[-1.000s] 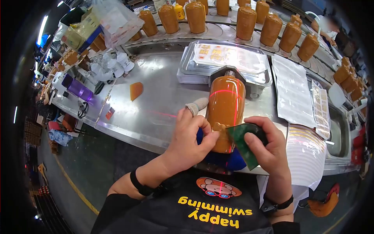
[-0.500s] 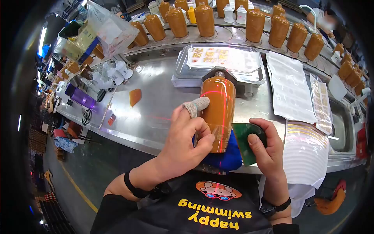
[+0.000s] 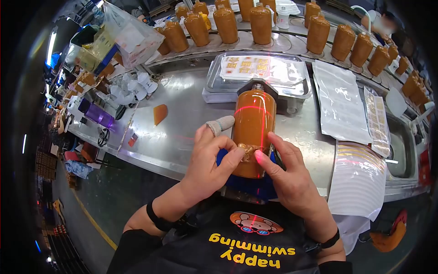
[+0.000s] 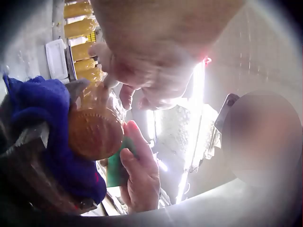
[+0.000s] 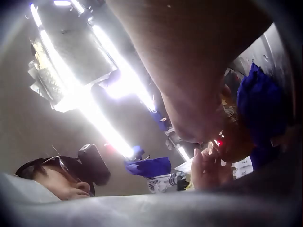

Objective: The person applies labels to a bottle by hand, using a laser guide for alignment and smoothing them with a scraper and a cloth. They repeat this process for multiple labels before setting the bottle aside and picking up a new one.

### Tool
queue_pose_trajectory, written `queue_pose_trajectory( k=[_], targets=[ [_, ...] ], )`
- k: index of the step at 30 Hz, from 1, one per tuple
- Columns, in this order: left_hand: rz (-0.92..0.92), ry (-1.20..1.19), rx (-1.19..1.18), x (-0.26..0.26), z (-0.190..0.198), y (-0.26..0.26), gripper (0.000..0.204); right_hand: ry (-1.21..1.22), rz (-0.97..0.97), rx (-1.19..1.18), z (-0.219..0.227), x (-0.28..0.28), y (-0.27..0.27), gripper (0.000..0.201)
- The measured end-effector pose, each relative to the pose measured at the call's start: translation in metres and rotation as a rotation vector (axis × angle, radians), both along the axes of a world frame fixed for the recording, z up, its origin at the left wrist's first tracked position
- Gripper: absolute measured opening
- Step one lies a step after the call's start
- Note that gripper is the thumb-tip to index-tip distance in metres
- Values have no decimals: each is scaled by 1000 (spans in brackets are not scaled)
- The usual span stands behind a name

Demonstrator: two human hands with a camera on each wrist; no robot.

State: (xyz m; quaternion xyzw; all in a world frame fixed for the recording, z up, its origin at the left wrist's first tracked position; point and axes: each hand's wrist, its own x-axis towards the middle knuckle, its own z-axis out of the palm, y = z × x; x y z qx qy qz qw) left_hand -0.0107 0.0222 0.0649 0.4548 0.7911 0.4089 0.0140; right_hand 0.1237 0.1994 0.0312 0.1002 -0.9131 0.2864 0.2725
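Note:
A glossy amber-brown bottle [image 3: 254, 114] lies on its back on the bench, neck pointing away, over a blue cloth [image 3: 248, 186]. Near its base sits a wrinkled gold decal [image 3: 248, 151] with clear film. My left hand [image 3: 207, 157] pinches the decal's left edge between thumb and a finger; its index finger wears a knitted finger cot [image 3: 220, 124] and reaches the bottle's side. My right hand [image 3: 296, 180] sets its thumb tip on the decal's right end, fingertips along the bottle's right side. It holds a green scraper [image 4: 115, 170], which the hand hides in the head view.
A dark holder [image 3: 257, 84] takes the bottle's neck, before a lidded metal tray [image 3: 303, 91] with decal sheets. White sheets [image 3: 340, 105] lie right, beside a sink [image 3: 404, 157]. An amber scraper [image 3: 160, 114] and purple flask [image 3: 96, 114] are left. Brown bottles [image 3: 226, 27] line a conveyor behind.
My right hand first drew the green scraper away from the bottle, then came back left, thumb onto the decal. My left hand shifted slightly left. The conveyor's bottles moved right.

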Motion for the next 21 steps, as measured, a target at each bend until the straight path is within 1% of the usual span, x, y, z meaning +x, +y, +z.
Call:
queue_pose_trajectory(
  k=[4,14,21],
  targets=[
    [61,11,39,0,-11,6,18,-55,-33,71,3,0,-4,56],
    [28,6,36,0,-11,4,12,-83,-21,96,1,-2,0,58],
    [30,1,39,-2,-11,4,11,-87,-21,60,1,-1,-1,58]
  ],
)
